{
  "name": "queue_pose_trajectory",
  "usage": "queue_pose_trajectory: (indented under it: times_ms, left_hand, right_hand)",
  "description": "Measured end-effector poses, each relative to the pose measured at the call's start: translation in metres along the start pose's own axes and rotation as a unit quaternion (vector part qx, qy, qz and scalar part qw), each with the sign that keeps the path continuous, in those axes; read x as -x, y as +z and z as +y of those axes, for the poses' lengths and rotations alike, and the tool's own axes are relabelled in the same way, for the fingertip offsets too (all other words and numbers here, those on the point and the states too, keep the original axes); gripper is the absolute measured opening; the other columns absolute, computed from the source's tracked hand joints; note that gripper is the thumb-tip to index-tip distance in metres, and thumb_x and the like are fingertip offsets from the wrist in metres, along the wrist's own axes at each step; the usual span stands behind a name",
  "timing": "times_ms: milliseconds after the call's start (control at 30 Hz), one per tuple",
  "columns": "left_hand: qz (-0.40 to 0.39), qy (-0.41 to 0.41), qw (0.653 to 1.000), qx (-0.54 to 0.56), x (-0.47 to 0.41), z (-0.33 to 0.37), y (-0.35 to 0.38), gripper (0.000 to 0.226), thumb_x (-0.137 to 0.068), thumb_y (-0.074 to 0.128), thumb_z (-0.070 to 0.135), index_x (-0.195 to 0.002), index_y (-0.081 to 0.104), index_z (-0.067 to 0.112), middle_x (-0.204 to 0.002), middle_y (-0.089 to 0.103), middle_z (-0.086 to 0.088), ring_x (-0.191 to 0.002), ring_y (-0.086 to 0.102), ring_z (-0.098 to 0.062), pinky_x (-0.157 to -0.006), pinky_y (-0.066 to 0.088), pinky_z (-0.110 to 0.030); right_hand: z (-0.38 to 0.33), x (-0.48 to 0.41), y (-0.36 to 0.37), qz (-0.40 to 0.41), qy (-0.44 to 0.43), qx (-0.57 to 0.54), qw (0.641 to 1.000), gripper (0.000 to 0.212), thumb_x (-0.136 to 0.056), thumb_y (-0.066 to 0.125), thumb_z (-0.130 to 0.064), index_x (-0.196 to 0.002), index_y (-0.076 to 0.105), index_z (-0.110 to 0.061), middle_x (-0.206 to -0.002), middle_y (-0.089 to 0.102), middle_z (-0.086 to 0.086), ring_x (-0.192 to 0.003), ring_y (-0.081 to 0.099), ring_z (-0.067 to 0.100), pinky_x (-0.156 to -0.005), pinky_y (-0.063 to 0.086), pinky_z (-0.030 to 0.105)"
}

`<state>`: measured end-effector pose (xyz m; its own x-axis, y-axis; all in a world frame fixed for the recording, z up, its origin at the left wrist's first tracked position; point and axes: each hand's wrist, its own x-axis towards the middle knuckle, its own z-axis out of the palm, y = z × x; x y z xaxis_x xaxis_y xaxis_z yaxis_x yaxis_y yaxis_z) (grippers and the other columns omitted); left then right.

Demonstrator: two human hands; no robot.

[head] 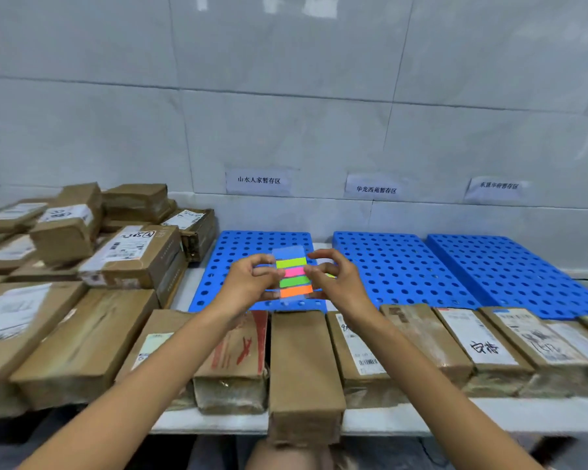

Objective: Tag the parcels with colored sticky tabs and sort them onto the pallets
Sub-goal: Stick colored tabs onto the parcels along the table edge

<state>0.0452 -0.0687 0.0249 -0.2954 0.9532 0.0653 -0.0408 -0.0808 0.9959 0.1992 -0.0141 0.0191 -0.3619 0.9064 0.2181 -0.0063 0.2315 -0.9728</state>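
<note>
Untagged parcels [129, 256] are piled at far left. The left hand [248, 279] pinches the left edge of the tab sheet [292, 276], which is held above the leftmost blue pallet [238, 245]. The sheet's long axis runs away from the person, with the strips crosswise. The right hand [336, 283] pinches the strips' right ends, so it likely does the peeling. A parcel row [306, 361] lies below on the white counter [455, 415], with a tiled wall [286, 113] behind.

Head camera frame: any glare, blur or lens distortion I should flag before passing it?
Head view: lighting even and soft, shadows faint; glare patches on the wall tiles at the top, their seams bowed by the wide angle, as is the right pallet; tab sheet colours clear; rightmost wall sign too blurred to read.
</note>
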Motion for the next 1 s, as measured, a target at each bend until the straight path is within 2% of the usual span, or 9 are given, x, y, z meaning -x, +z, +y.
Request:
queue_pose_trajectory:
  times_ms: [100,200,367,467,600,667,767,900,1000]
  left_hand:
    - [0.035,0.007,0.999,0.027,0.022,0.008,-0.019,0.012,-0.086,0.064,0.004,-0.086,0.055,0.013,-0.07,0.062,-0.001,-0.062,0.061,-0.014,-0.054,0.056,-0.02]
    - [0.022,-0.005,0.999,0.029,0.046,0.008,-0.04,0.012,-0.091,0.057,0.015,-0.08,0.058,0.013,-0.075,0.066,-0.003,-0.063,0.066,-0.011,-0.058,0.057,-0.023]
    - [-0.042,-0.064,0.996,0.047,0.065,0.001,-0.08,0.011,-0.093,0.054,0.013,-0.089,0.062,0.005,-0.086,0.071,-0.009,-0.074,0.071,-0.018,-0.067,0.059,-0.028]
    - [-0.06,-0.079,0.994,0.048,0.057,0.0,-0.099,0.013,-0.093,0.053,0.012,-0.094,0.062,0.004,-0.089,0.074,-0.008,-0.082,0.072,-0.02,-0.066,0.058,-0.025]
    - [-0.057,-0.088,0.993,0.062,0.043,-0.009,-0.11,0.014,-0.092,0.054,0.011,-0.097,0.059,-0.001,-0.092,0.072,-0.012,-0.086,0.072,-0.022,-0.065,0.057,-0.022]
    - [-0.056,-0.094,0.991,0.076,0.037,-0.015,-0.112,0.02,-0.091,0.055,0.01,-0.104,0.058,-0.004,-0.098,0.071,-0.016,-0.089,0.071,-0.023,-0.065,0.056,-0.02]
    - [-0.051,-0.1,0.99,0.091,0.031,-0.02,-0.114,0.032,-0.091,0.055,0.009,-0.119,0.053,-0.008,-0.101,0.071,-0.018,-0.09,0.071,-0.025,-0.065,0.056,-0.02]
    - [-0.051,-0.108,0.988,0.101,0.028,-0.025,-0.121,0.037,-0.091,0.055,0.008,-0.123,0.05,-0.01,-0.102,0.07,-0.019,-0.093,0.07,-0.026,-0.065,0.055,-0.019]
    - [-0.044,-0.117,0.986,0.109,0.03,-0.028,-0.126,0.029,-0.091,0.055,0.006,-0.116,0.054,-0.009,-0.098,0.072,-0.017,-0.09,0.071,-0.024,-0.065,0.056,-0.019]
  right_hand:
    - [-0.009,0.021,0.019,-0.034,-0.014,-0.006,0.999,0.016,-0.088,0.06,-0.002,-0.104,0.058,-0.002,-0.067,0.059,0.011,-0.051,0.059,0.015,-0.06,0.058,0.031]
    - [-0.009,0.037,0.039,-0.037,-0.043,0.01,0.998,0.013,-0.088,0.059,0.0,-0.101,0.061,-0.002,-0.065,0.058,0.01,-0.049,0.058,0.011,-0.054,0.055,0.024]
    - [0.001,0.035,0.067,-0.025,-0.103,0.087,0.991,0.019,-0.087,0.06,-0.004,-0.089,0.067,-0.021,-0.068,0.061,0.003,-0.056,0.057,0.012,-0.056,0.053,0.025]
    - [0.007,0.02,0.078,0.0,-0.172,0.215,0.961,0.017,-0.087,0.063,-0.013,-0.099,0.069,-0.023,-0.08,0.064,-0.005,-0.07,0.056,0.008,-0.066,0.048,0.026]
    - [0.017,0.003,0.099,-0.027,-0.247,0.354,0.902,0.035,-0.091,0.056,-0.03,-0.124,0.059,-0.021,-0.11,0.057,0.001,-0.105,0.049,0.016,-0.089,0.041,0.031]
    - [0.023,-0.004,0.111,-0.022,-0.277,0.403,0.872,0.044,-0.088,0.046,-0.039,-0.125,0.058,-0.019,-0.117,0.057,0.004,-0.111,0.051,0.023,-0.091,0.042,0.039]
    - [0.034,-0.01,0.123,0.009,-0.31,0.456,0.834,0.046,-0.087,0.041,-0.038,-0.122,0.06,-0.015,-0.118,0.06,0.007,-0.111,0.053,0.027,-0.092,0.045,0.046]
    - [0.042,-0.016,0.129,0.035,-0.357,0.456,0.814,0.04,-0.087,0.045,-0.032,-0.118,0.062,-0.014,-0.117,0.062,0.007,-0.112,0.045,0.021,-0.094,0.044,0.046]
    - [0.043,-0.018,0.135,0.026,-0.362,0.412,0.836,0.031,-0.087,0.05,-0.032,-0.108,0.067,-0.017,-0.111,0.062,0.004,-0.109,0.048,0.02,-0.095,0.038,0.039]
